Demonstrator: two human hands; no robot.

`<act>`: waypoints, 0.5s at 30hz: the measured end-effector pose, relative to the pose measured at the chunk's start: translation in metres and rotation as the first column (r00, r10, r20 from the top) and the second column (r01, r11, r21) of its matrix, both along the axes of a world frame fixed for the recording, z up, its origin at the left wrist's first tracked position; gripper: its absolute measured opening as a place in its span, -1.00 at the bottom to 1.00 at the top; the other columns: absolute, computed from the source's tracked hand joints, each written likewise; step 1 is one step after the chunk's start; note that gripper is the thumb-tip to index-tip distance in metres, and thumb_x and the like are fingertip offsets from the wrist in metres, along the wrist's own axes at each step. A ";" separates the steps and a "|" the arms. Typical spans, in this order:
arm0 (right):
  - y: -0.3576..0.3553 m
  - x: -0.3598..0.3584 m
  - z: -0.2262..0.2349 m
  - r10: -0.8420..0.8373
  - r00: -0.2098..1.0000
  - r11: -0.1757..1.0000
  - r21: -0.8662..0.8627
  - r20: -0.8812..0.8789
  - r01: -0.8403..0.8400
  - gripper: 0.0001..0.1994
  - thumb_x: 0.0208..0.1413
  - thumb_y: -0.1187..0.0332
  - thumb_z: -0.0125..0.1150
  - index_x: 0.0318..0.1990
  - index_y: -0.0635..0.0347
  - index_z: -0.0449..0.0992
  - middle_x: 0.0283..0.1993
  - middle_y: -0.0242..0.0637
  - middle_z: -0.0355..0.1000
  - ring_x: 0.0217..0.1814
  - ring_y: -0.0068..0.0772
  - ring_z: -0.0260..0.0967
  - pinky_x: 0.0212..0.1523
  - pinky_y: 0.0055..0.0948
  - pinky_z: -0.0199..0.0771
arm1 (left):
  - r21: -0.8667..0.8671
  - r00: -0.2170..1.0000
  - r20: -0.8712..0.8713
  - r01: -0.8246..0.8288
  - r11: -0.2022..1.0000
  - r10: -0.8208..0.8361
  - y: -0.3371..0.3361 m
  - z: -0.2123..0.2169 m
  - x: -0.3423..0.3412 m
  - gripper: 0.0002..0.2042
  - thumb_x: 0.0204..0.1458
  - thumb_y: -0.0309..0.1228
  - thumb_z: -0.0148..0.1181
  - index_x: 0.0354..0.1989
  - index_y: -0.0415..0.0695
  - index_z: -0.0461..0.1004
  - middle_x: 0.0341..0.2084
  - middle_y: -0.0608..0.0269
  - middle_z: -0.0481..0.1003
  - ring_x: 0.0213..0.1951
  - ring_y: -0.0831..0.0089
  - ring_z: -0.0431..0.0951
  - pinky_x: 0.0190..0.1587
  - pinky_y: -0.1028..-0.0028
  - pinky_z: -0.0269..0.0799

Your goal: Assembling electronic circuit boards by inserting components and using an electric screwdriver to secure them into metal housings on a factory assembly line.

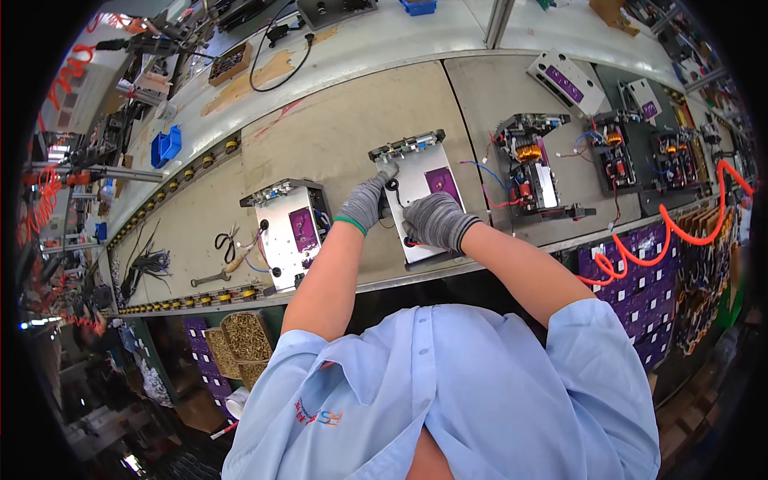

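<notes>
A silver metal housing point(414, 186) with a purple label point(442, 186) lies in front of me on the bench, a strip of connectors along its far end. My left hand point(364, 202), in a grey glove with a green cuff, grips the housing's left edge near a black grommet point(392, 185). Over the housing's lower part is my right hand point(440, 222), also gloved in grey. Its fingers are curled together at a short dark cable near the left edge; what they pinch is hidden. Red wire shows just below them.
Another silver housing point(290, 232) lies to the left, beside scissors point(227, 243) and a wood-handled tool point(218, 274). Open units with copper coils point(528, 152) stand to the right. A coiled orange air hose point(614, 260) hangs along the bench's front right. Roller strips point(188, 172) edge the left side.
</notes>
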State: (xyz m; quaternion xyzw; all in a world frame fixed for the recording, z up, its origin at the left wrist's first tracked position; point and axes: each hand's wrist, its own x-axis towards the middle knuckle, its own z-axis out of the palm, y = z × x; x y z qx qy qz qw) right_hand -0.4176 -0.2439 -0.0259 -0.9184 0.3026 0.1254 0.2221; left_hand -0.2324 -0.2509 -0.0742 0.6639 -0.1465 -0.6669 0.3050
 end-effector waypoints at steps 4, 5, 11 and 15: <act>-0.001 0.001 0.016 0.042 0.996 0.999 0.024 -0.082 -0.040 -0.72 0.18 0.15 0.03 -0.18 0.03 0.64 -0.21 -0.19 0.61 -0.14 -0.14 0.58 -0.22 -0.04 0.54 | -0.036 0.996 -0.089 -0.020 0.999 0.017 -0.007 0.016 -0.016 -0.58 -0.03 -0.10 0.40 -0.12 -0.14 0.52 -0.32 0.21 0.60 -0.41 0.32 0.63 -0.40 0.39 0.59; 0.000 -0.001 0.010 0.113 0.993 0.992 -0.044 -0.032 -0.114 -0.72 0.19 0.16 0.01 -0.19 0.03 0.63 -0.21 -0.19 0.60 -0.15 -0.15 0.58 -0.23 -0.03 0.53 | -0.064 0.991 -0.133 0.022 0.998 -0.030 -0.005 0.011 -0.011 -0.59 -0.04 -0.17 0.42 -0.11 -0.16 0.52 -0.30 0.20 0.60 -0.39 0.32 0.63 -0.35 0.36 0.60; 0.002 -0.004 0.007 -0.004 0.999 1.000 0.008 -0.039 0.004 -0.70 0.20 0.15 -0.01 -0.17 0.08 0.61 -0.20 -0.17 0.59 -0.14 -0.12 0.57 -0.18 -0.05 0.52 | -0.108 0.943 0.193 0.297 0.949 -0.273 0.005 0.025 0.010 -0.55 0.00 -0.08 0.36 -0.08 -0.19 0.53 -0.29 0.25 0.61 -0.27 0.38 0.62 -0.15 0.31 0.53; 0.000 -0.003 0.007 0.015 1.000 1.000 0.024 -0.015 -0.015 -0.68 0.22 0.13 -0.02 -0.18 0.09 0.60 -0.21 -0.14 0.58 -0.17 -0.07 0.56 -0.17 -0.04 0.50 | 0.054 0.494 0.723 0.657 0.752 -0.483 0.002 0.056 0.003 -0.56 0.06 -0.02 0.24 -0.15 -0.20 0.58 -0.34 0.09 0.61 -0.24 0.24 0.60 -0.02 0.25 0.45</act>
